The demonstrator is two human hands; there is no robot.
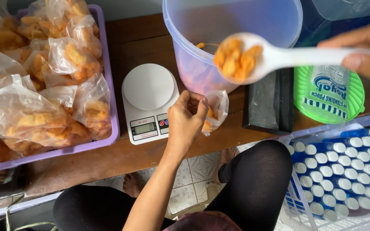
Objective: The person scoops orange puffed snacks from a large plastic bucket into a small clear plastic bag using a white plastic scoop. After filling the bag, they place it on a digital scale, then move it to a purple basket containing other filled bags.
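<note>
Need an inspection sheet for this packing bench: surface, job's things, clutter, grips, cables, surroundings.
Surface: brown wooden table, partly bare.
Job's things: small clear bag with some orange snack pieces inside; white spoon loaded with snacks; translucent tub; white kitchen scale, platform empty.
Clutter: purple tray of filled bags; green lid; black box.
Grips: left hand pinches the bag's mouth; right hand holds the spoon handle.
Cables: nothing seen.
Surroundings: tiled floor; crate of white-capped bottles.
</note>
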